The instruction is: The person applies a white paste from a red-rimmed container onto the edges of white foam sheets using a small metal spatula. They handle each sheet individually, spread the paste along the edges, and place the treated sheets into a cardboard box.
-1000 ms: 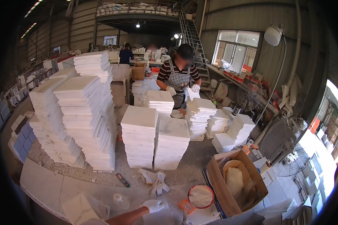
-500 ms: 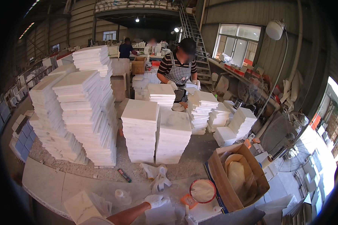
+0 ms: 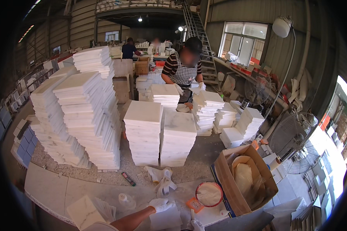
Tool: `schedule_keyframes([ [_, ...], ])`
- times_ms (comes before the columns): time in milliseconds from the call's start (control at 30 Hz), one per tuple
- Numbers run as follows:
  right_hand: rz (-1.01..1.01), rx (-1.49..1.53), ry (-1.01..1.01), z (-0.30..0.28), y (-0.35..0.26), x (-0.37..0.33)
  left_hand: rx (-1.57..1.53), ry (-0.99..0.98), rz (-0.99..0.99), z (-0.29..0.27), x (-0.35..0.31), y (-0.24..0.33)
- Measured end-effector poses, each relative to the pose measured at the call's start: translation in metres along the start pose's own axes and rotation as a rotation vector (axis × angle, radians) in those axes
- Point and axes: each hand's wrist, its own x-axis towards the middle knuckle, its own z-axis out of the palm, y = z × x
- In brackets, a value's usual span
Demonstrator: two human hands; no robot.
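Observation:
At the lower middle, my left hand, in a white glove, grips the far edge of a white tile. My right hand, also gloved, is cut off by the lower edge. It is closed round a thin pale stick-like tool, whose lower end is hidden. Just beyond it are an orange box and a red-rimmed round tub of white powder. A clear plastic bottle stands to the left of my left hand, near a leaning stack of marble tiles.
Tall tile stacks rise at left, with two more stacks ahead. An open cardboard box stands at right. White gloves and a dark cutter knife lie on the bench. Across it, another person handles tiles.
The view has shifted slightly. My left hand stays on the tile, and my right hand has barely moved. The person opposite has raised one gloved hand a little.

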Motion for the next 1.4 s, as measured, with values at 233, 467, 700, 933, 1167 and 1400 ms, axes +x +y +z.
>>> schedule_keyframes([
  [233, -0.012, -0.012, -0.007, 0.005, 0.006, -0.002, 0.043, -0.05, -0.058, -0.006, -0.002, 0.006],
  [467, -0.019, -0.029, -0.01, 0.008, 0.011, -0.004, 0.053, -0.046, -0.042, -0.01, -0.005, 0.01],
  [700, -0.028, -0.042, -0.015, 0.01, 0.016, -0.006, 0.04, -0.029, -0.042, -0.014, -0.008, 0.016],
  [933, -0.046, -0.059, -0.036, 0.015, 0.02, -0.011, 0.009, -0.04, -0.039, -0.019, -0.006, 0.018],
  [1167, -0.078, -0.077, -0.05, 0.022, 0.029, -0.02, -0.011, -0.026, -0.014, -0.024, -0.009, 0.026],
  [1400, 0.334, 0.61, -0.037, 0.004, 0.013, -0.027, 0.01, -0.053, -0.093, -0.029, -0.018, 0.051],
])
